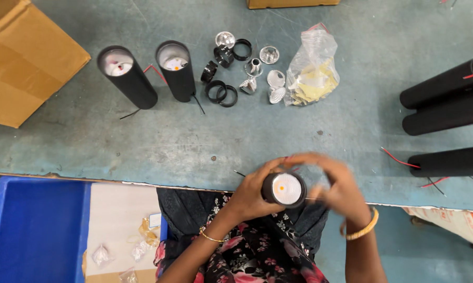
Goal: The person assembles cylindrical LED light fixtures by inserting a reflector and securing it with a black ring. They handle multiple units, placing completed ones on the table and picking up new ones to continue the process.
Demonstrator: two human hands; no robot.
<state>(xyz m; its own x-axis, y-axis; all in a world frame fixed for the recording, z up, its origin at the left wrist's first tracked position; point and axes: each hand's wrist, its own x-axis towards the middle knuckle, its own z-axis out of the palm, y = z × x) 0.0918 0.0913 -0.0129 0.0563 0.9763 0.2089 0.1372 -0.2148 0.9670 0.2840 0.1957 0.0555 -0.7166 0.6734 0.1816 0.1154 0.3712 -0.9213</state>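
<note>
My left hand point(252, 195) wraps around a black cylindrical lamp housing point(283, 189) held upright over the bench's front edge, its white-and-orange inside facing up. My right hand point(335, 187) curls over the housing's top rim from the right, slightly blurred. Further back on the bench stand two more black housings point(127, 77) point(176, 71) with open tops and trailing red and black wires. Beside them lie several black rings point(221, 91) and silver reflector cups point(270, 78).
A clear plastic bag point(312, 68) of yellowish pieces lies right of the reflectors. Three black housings point(446, 105) lie on their sides at the right. A cardboard box point(22, 57) sits at the back left. A blue crate point(37, 230) stands below the teal bench point(142, 141).
</note>
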